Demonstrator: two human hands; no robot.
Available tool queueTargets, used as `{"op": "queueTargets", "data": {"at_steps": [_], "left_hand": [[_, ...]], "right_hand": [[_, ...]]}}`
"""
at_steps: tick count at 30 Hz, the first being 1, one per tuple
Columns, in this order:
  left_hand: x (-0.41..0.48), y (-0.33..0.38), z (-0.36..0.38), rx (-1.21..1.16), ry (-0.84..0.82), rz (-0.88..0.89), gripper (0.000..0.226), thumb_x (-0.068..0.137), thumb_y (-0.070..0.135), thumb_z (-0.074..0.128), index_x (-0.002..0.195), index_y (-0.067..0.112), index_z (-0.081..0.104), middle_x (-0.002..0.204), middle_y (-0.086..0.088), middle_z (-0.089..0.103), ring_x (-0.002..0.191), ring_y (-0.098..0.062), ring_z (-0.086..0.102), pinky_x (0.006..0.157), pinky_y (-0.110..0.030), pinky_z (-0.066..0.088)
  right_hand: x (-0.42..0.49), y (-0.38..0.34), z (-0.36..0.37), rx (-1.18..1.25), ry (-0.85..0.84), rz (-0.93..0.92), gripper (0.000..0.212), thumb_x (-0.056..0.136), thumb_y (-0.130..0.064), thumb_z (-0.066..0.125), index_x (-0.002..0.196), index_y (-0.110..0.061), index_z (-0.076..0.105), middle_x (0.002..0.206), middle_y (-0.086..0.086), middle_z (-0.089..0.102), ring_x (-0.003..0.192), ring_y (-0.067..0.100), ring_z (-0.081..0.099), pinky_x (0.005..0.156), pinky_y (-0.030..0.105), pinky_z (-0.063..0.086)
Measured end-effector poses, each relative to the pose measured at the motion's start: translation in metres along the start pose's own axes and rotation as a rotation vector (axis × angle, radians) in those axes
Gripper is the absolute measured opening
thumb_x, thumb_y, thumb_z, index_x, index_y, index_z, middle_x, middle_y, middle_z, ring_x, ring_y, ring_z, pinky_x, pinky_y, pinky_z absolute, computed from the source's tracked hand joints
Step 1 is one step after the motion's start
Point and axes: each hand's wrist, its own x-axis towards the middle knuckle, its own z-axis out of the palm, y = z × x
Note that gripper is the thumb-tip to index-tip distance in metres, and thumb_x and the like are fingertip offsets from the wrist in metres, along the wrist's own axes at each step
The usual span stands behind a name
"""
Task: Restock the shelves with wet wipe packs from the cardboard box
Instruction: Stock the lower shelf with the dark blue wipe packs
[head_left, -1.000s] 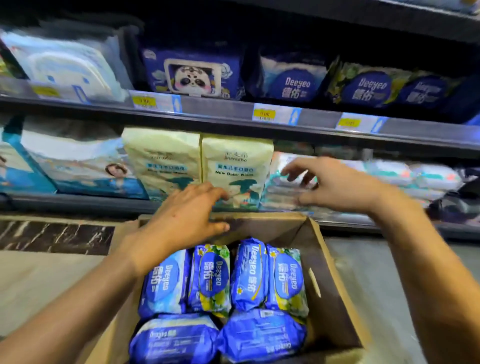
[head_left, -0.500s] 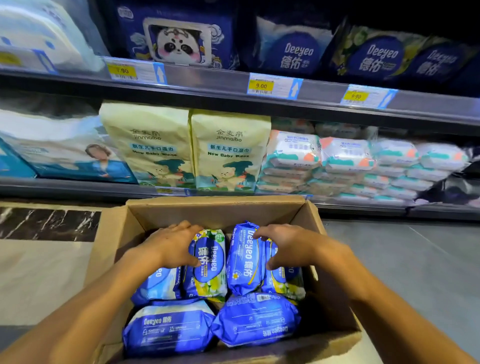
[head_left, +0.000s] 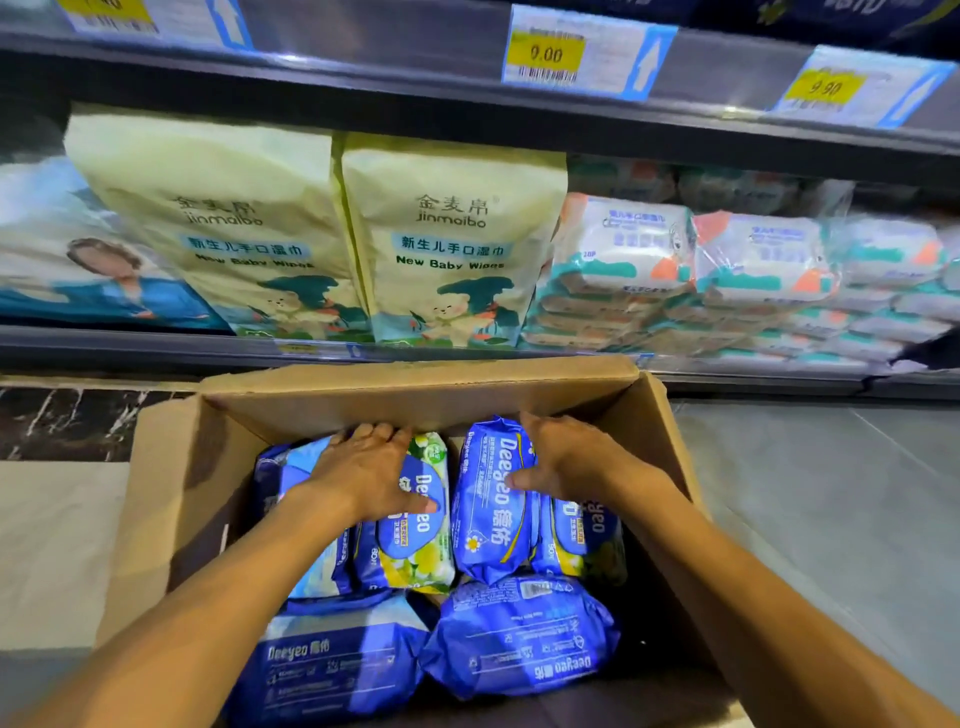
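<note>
Grabbing step: left hand (head_left: 363, 473) and right hand (head_left: 566, 462) each curl fingers over upright wet wipe packs (head_left: 488, 525), far end of the cardboard box (head_left: 415, 384). Next I'd squeeze firmly, then lift to the shelf (head_left: 389, 52).

Cardboard box (head_left: 171, 467): sitting on the floor (head_left: 831, 493), just before the lower shelf (head_left: 130, 345).
Deeyeo wet wipe packs (head_left: 519, 639): lying in the box, four upright at the back, two flat in front.
Left hand (head_left: 363, 467), right hand (head_left: 566, 462): gripping the back packs, left pair and right pair.
jinmaibo baby wipes bags (head_left: 452, 234): standing on the shelf behind the box.
Small wipe packs (head_left: 623, 244): lying stacked to the bags' right.
</note>
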Motion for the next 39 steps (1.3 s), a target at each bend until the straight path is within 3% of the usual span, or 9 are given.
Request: {"op": "queueTargets", "data": {"at_steps": [8, 12, 16, 21, 25, 27, 29, 34, 39], "left_hand": [[0.008, 0.004, -0.016, 0.022, -0.078, 0.016, 0.114, 0.056, 0.1, 0.046, 0.145, 0.029, 0.046, 0.142, -0.003, 0.056, 0.134, -0.025, 0.045, 0.108, -0.037, 0.037], [0.005, -0.002, -0.027, -0.016, -0.215, 0.129, 0.115, 0.062, 0.086, 0.065, 0.156, 0.034, 0.025, 0.137, -0.003, 0.045, 0.134, -0.026, 0.038, 0.109, -0.035, 0.037], [-0.003, 0.004, -0.031, -0.13, -0.28, 0.173, 0.112, 0.061, 0.069, 0.082, 0.147, 0.022, 0.027, 0.151, 0.0, 0.04, 0.136, -0.023, 0.042, 0.109, -0.033, 0.039], [-0.032, 0.007, -0.037, -0.183, -0.222, 0.235, 0.108, 0.059, 0.061, 0.086, 0.14, 0.028, 0.021, 0.142, 0.002, 0.054, 0.119, -0.023, 0.056, 0.097, -0.034, 0.048], [-0.067, -0.014, -0.066, -0.283, -0.124, 0.223, 0.091, 0.047, 0.061, 0.088, 0.114, 0.033, 0.032, 0.106, 0.004, 0.067, 0.094, -0.021, 0.064, 0.086, -0.041, 0.053], [-0.084, -0.023, -0.086, -0.313, -0.083, 0.197, 0.093, 0.046, 0.058, 0.09, 0.116, 0.03, 0.036, 0.108, 0.007, 0.065, 0.097, -0.017, 0.064, 0.09, -0.038, 0.052], [-0.099, -0.028, -0.101, -0.277, -0.032, 0.161, 0.092, 0.054, 0.049, 0.093, 0.124, 0.025, 0.038, 0.116, 0.007, 0.061, 0.103, -0.016, 0.061, 0.094, -0.034, 0.048], [-0.115, -0.042, -0.102, -0.249, 0.005, 0.103, 0.089, 0.053, 0.047, 0.094, 0.119, 0.024, 0.037, 0.114, 0.006, 0.06, 0.101, -0.017, 0.061, 0.09, -0.031, 0.048], [-0.121, -0.064, -0.089, -0.379, -0.051, 0.093, 0.089, 0.043, 0.051, 0.094, 0.111, 0.032, 0.039, 0.105, 0.011, 0.07, 0.092, -0.009, 0.069, 0.085, -0.034, 0.057]], "right_hand": [[0.025, 0.009, 0.006, 0.154, -0.047, 0.015, 0.079, 0.086, -0.053, 0.071, 0.15, -0.018, 0.04, 0.149, 0.007, 0.055, 0.135, 0.03, 0.052, 0.11, 0.045, 0.043], [0.031, 0.008, 0.009, 0.168, -0.042, 0.038, 0.075, 0.081, -0.056, 0.073, 0.143, -0.022, 0.047, 0.14, 0.006, 0.062, 0.128, 0.031, 0.058, 0.105, 0.046, 0.048], [0.03, 0.006, 0.011, 0.154, -0.02, 0.041, 0.068, 0.084, -0.053, 0.075, 0.138, -0.02, 0.049, 0.14, 0.009, 0.061, 0.128, 0.033, 0.056, 0.105, 0.045, 0.046], [0.015, 0.0, 0.009, 0.121, 0.01, 0.053, 0.064, 0.086, -0.052, 0.075, 0.133, -0.016, 0.052, 0.139, 0.011, 0.06, 0.129, 0.032, 0.053, 0.106, 0.041, 0.04], [-0.004, -0.033, 0.017, -0.201, 0.167, 0.077, 0.066, 0.088, -0.065, 0.063, 0.132, -0.017, 0.051, 0.128, 0.014, 0.066, 0.13, 0.033, 0.05, 0.101, 0.044, 0.04], [-0.011, -0.056, 0.026, -0.242, 0.24, 0.06, 0.061, 0.091, -0.062, 0.059, 0.13, -0.016, 0.05, 0.128, 0.011, 0.063, 0.129, 0.032, 0.048, 0.099, 0.046, 0.042], [-0.006, -0.072, 0.035, -0.144, 0.274, 0.009, 0.063, 0.091, -0.058, 0.062, 0.134, -0.014, 0.047, 0.132, 0.011, 0.056, 0.128, 0.033, 0.048, 0.098, 0.047, 0.047], [0.011, -0.083, 0.027, 0.586, 0.091, -0.041, 0.06, 0.09, -0.035, 0.076, 0.14, -0.01, 0.054, 0.135, 0.013, 0.061, 0.13, 0.028, 0.058, 0.105, 0.03, 0.045], [0.029, -0.063, 0.066, 0.69, 0.032, 0.094, 0.107, 0.049, -0.079, 0.072, 0.139, -0.025, 0.049, 0.135, 0.002, 0.063, 0.123, 0.021, 0.061, 0.107, 0.043, 0.05]]}}
